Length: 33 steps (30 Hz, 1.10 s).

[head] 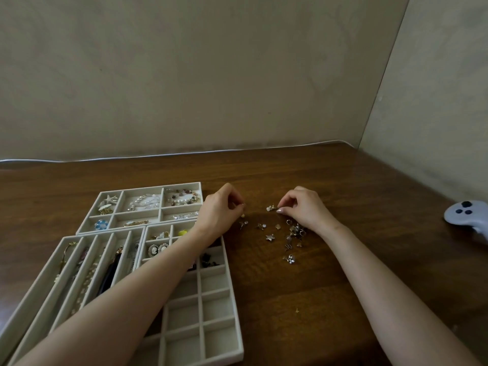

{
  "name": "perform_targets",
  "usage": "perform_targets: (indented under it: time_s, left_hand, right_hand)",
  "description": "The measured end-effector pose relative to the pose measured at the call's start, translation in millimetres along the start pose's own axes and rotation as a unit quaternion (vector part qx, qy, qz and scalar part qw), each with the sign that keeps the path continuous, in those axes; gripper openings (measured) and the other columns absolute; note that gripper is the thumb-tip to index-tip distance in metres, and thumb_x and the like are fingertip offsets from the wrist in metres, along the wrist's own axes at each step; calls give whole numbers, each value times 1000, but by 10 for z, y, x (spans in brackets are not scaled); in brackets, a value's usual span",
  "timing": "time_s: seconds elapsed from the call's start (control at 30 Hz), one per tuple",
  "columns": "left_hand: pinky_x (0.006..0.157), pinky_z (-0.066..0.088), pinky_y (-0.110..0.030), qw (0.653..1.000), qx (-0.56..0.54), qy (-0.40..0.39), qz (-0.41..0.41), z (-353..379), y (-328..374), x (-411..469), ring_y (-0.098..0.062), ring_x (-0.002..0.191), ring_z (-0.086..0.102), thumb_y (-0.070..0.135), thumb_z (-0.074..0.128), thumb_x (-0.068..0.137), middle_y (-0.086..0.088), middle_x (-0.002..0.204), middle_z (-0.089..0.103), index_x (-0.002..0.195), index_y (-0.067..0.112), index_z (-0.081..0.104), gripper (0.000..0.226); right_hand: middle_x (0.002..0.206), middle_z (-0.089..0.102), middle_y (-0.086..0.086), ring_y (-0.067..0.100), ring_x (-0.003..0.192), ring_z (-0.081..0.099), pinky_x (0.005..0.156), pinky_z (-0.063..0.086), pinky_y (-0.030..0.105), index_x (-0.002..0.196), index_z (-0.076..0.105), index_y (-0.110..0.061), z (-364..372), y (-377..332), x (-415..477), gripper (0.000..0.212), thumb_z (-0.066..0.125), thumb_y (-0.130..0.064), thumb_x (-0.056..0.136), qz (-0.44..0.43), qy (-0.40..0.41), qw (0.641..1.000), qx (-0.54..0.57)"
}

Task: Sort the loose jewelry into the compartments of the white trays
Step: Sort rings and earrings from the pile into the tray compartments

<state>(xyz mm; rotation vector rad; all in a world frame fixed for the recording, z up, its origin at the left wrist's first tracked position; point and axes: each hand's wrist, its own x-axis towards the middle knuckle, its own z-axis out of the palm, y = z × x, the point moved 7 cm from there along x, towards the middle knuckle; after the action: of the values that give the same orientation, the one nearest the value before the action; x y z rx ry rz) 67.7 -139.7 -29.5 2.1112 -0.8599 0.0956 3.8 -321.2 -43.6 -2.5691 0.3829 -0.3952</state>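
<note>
Where the wooden table point(343, 180) meets beige walls point(211, 75) — white trays point(150, 188) lower left — left hand point(221, 210) and right hand point(303, 210) curl over jewelry point(290, 233); grasp unclear.

Mid-frame, your left hand point(220, 210) and right hand point(303, 207) curl their fingers over small loose gold and silver jewelry pieces point(289, 233). White compartmented trays point(232, 299) fill the lower left.

White trays point(215, 309), brown wood-grain table point(343, 260), pale grey controller point(460, 215).
</note>
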Motion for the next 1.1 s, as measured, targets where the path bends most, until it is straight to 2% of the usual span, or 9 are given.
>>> perform_targets:
  time_s: [0.1,0.23,0.33,0.43,0.57,0.73,0.87,0.93,1.1]
  left_hand:
    - [71,46,-18,1000,-22,-2,5,-7,10,1,-8,83,56,15,64,86,5,92,62,104,15,59,19]
    - [68,44,-10,1000,-10,-5,18,-33,53,-3,-6,85,57,14,60,88,6,96,63,105,16,66,18]
    - [74,47,-13,1000,-21,-5,5,-91,78,8,-9,89,60,12,59,89,2,98,65,101,15,65,15]
    - [71,49,-14,999,-31,-2,-8,-222,159,28,-10,84,62,11,62,86,1,90,67,96,15,66,11]
    - [58,41,-8,999,12,-44,11,-406,309,-84,2,71,55,13,67,83,11,77,62,88,19,66,7]
    - [61,44,-8,996,28,-83,10,-644,311,-444,-3,68,60,10,73,76,9,73,65,76,20,64,14]
    - [65,55,-23,992,21,-125,-18,-701,238,-728,-13,69,67,11,74,75,1,75,69,80,12,66,9]
    - [65,56,-27,987,46,-154,-19,-665,224,-842,-14,68,66,14,73,77,3,75,68,79,15,65,8]
    - [64,45,-15,975,125,-180,22,-550,263,-997,-2,69,57,22,72,77,14,73,60,74,31,58,17]
  right_hand:
    - [103,56,-2,9,89,50,82,47,25,89,63,-20,-15,-11,-6,7,69,-19,85,-9,1,1000,-8]
    - [100,62,-4,9,99,54,90,47,29,86,66,-18,-44,24,-3,7,70,-14,83,12,-1,999,31]
    - [95,67,-1,9,86,63,77,52,23,84,67,-19,-113,-38,-34,9,70,-11,82,13,11,993,115]
    - [86,70,0,9,74,67,65,55,20,83,70,-16,-211,-260,-110,9,71,-8,81,-4,4,979,204]
    - [80,71,5,15,67,70,64,57,24,83,71,-9,-219,-690,-257,6,72,-6,78,-39,-55,970,235]
    - [81,72,9,19,73,72,69,59,29,84,69,-3,-124,-1070,-520,6,69,1,79,-70,-128,957,251]
    - [81,72,4,12,75,71,71,57,23,80,71,-8,-21,-1288,-716,6,74,-4,76,-95,-160,956,228]
    - [80,71,0,6,74,67,69,55,18,78,72,-11,14,-1366,-786,6,76,-7,75,-111,-160,960,201]
    - [74,71,3,8,65,67,60,51,16,78,72,-4,80,-1424,-879,6,77,-4,74,-106,-166,957,213]
